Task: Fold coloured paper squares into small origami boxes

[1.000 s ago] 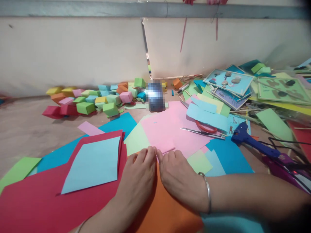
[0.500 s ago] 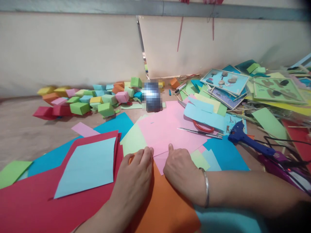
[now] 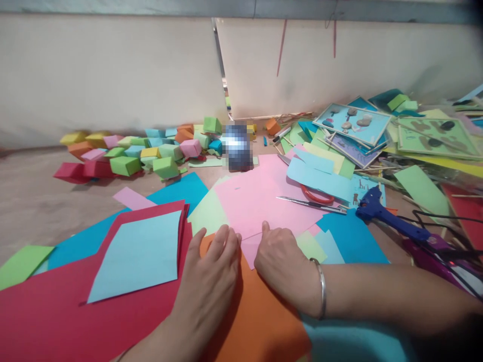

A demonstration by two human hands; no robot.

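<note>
My left hand (image 3: 209,274) lies flat with its fingers stretched out, pressing on the near edge of a small pink paper piece (image 3: 249,247) that rests on an orange sheet (image 3: 256,322). My right hand (image 3: 281,264) sits just right of it, fingers curled under and thumb pointing up along the same pink piece. A metal bangle (image 3: 320,286) circles the right wrist. A larger pink sheet (image 3: 260,198) lies just beyond both hands.
Red sheets (image 3: 56,311) with a light blue sheet (image 3: 139,256) on top lie at the left. Scissors (image 3: 313,203) and a blue glue gun (image 3: 381,213) lie at the right. Several folded paper cubes (image 3: 143,151) line the back; picture cards (image 3: 354,123) pile at the far right.
The pink piece has been pulled nearer and pressed down. My right hand's fingers curled under with the thumb raised. My left hand's fingers spread flatter.
</note>
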